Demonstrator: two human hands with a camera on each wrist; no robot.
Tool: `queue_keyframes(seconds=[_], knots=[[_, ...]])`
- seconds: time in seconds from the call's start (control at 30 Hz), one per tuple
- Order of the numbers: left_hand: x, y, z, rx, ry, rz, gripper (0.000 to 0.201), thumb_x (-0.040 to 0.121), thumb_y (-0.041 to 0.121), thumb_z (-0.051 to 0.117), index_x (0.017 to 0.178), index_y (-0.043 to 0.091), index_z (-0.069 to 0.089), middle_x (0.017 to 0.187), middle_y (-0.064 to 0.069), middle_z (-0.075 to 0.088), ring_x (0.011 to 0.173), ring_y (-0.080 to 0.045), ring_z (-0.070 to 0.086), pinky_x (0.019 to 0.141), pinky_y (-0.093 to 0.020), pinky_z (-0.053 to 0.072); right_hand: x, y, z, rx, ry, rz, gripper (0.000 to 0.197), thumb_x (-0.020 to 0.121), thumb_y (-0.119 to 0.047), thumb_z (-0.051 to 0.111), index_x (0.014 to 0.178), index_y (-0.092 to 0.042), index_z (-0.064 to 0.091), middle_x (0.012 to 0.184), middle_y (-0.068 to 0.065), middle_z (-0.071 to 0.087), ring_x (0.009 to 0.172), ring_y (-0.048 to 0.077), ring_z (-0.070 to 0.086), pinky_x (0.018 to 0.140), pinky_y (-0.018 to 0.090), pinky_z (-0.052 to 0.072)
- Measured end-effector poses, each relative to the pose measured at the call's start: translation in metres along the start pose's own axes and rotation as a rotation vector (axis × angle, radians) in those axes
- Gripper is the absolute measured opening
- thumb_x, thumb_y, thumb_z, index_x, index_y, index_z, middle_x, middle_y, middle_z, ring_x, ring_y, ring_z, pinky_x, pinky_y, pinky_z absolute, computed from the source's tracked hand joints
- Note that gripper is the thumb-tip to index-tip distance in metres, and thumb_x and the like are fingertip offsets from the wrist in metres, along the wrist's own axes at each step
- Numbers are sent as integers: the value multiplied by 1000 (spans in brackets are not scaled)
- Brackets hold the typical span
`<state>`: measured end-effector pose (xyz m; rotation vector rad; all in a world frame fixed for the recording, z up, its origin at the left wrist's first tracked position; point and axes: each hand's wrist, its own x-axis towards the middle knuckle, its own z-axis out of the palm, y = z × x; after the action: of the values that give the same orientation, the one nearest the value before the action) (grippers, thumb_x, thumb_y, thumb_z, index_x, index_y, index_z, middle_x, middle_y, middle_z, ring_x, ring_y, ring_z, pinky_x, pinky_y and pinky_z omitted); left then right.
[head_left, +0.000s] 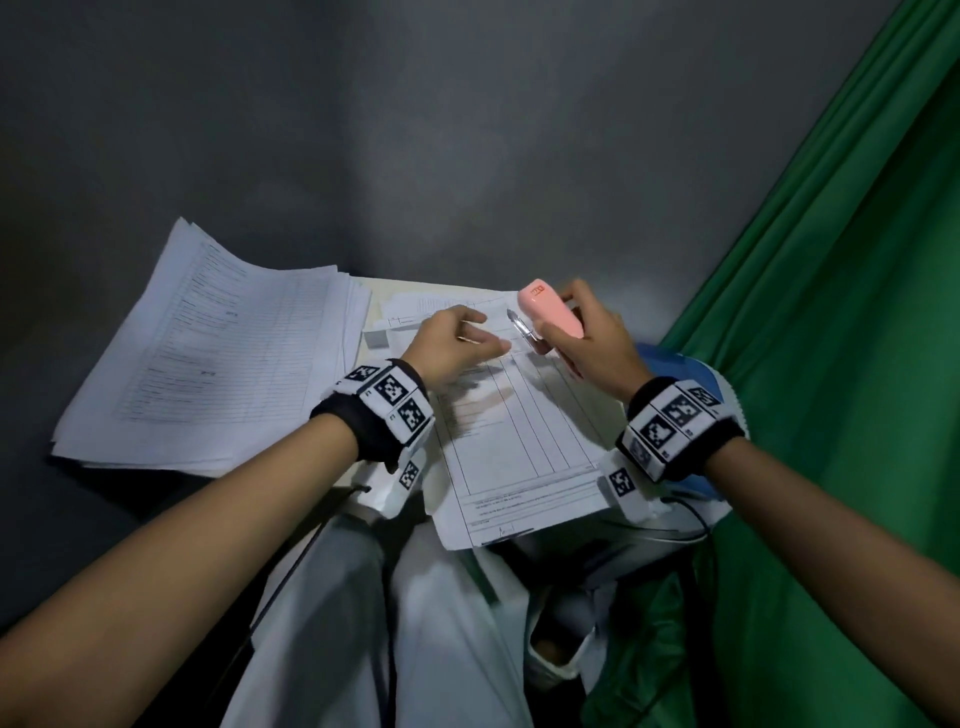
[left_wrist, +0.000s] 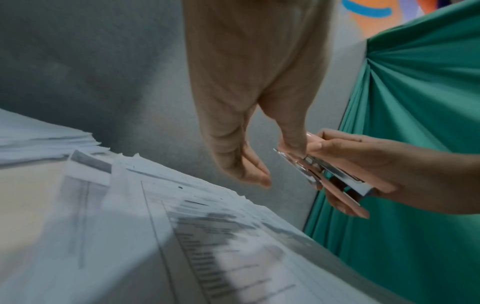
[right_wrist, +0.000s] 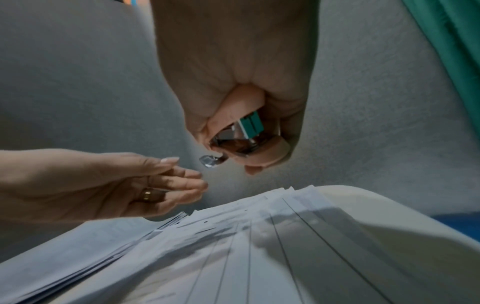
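Head view: pink stapler (head_left: 551, 309) sits right of frame centre, lifted above the top edge of the printed sheets (head_left: 519, 441). The right hand (head_left: 592, 343) is wrapped around its body. I read the left hand (head_left: 457, 343) as just beside the metal nose, fingers relaxed, holding nothing. Only the right wrist view shows me the gap between those fingers and the nose, a green part inside the stapler, and a ring (right_wrist: 147, 195). Paper pile (head_left: 208, 353) at left, green curtain (head_left: 831, 364) at right. The left hand covers part of the sheets.
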<state>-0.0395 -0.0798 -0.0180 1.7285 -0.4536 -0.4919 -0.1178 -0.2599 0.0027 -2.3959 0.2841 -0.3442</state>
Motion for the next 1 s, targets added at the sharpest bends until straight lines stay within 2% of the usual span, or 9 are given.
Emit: queue_keyframes(seconds=[0.13, 0.23, 0.33, 0.53, 0.67, 0.77, 0.87, 0.93, 1.0], knots=[[-14, 13, 12, -166, -65, 14, 46, 78, 5, 75, 118, -1, 52, 87, -6, 66, 76, -10, 66, 66, -14, 56, -20, -15, -4, 56, -27, -75, 24, 89, -36, 58, 103, -23, 44, 85, -3, 74, 75, 17, 61, 59, 29, 44], [-20, 17, 16, -191, -74, 62, 39, 77, -2, 74, 112, -9, 57, 77, -9, 64, 70, -13, 66, 66, -16, 56, -31, -24, -8, 55, -39, -116, 24, 89, -35, 59, 102, -21, 44, 80, -1, 74, 62, 8, 59, 57, 29, 44], [-25, 18, 17, -163, -56, 92, 35, 75, -3, 74, 105, -13, 60, 81, -18, 67, 78, -25, 68, 69, -21, 56, -38, -27, -11, 45, -53, -124, 25, 89, -35, 59, 102, -21, 44, 79, 0, 73, 62, 11, 61, 55, 27, 45], [-29, 21, 20, -223, 8, 106, 24, 76, -5, 72, 99, -11, 64, 75, -17, 67, 56, -9, 69, 64, -18, 59, -51, -24, -19, -42, -42, -103, 25, 85, -43, 57, 99, -29, 42, 82, -3, 72, 77, 25, 66, 60, 48, 56], [-35, 25, 24, -170, -28, 131, 19, 81, -6, 67, 99, -14, 66, 75, -17, 66, 54, -8, 68, 67, -19, 59, -64, -20, -25, -43, -43, -109, 24, 86, -43, 56, 100, -30, 42, 82, -5, 73, 76, 23, 69, 58, 48, 56], [-43, 34, 33, -134, 12, 145, 13, 85, -6, 63, 95, -13, 66, 72, -16, 65, 49, -5, 64, 62, -17, 58, -77, -15, -36, -12, -35, -88, 26, 86, -44, 56, 102, -28, 44, 85, -1, 72, 73, 26, 68, 49, 40, 53], [-63, 50, 48, -101, 81, 177, 8, 88, -6, 58, 90, -11, 65, 69, -17, 62, 49, -9, 60, 55, -19, 56, -100, -1, -55, 42, 60, -44, 18, 92, -30, 59, 100, -22, 46, 89, 0, 70, 63, 2, 66, 42, 22, 44], [-87, 55, 69, 26, -33, 218, 8, 90, -3, 58, 84, -6, 63, 71, -17, 62, 53, -14, 58, 53, -20, 54, -120, 21, -72, 59, 181, 15, 16, 93, -22, 60, 99, -18, 46, 89, 5, 65, 54, -6, 58, 40, 19, 42], [-115, 46, 104, 176, -246, 247, 9, 89, 0, 60, 80, 0, 63, 69, -12, 62, 55, -13, 57, 52, -18, 51, -141, 42, -86, 42, 300, 82, 17, 91, -23, 60, 95, -19, 44, 88, 12, 66, 60, 5, 61, 50, 26, 46]])
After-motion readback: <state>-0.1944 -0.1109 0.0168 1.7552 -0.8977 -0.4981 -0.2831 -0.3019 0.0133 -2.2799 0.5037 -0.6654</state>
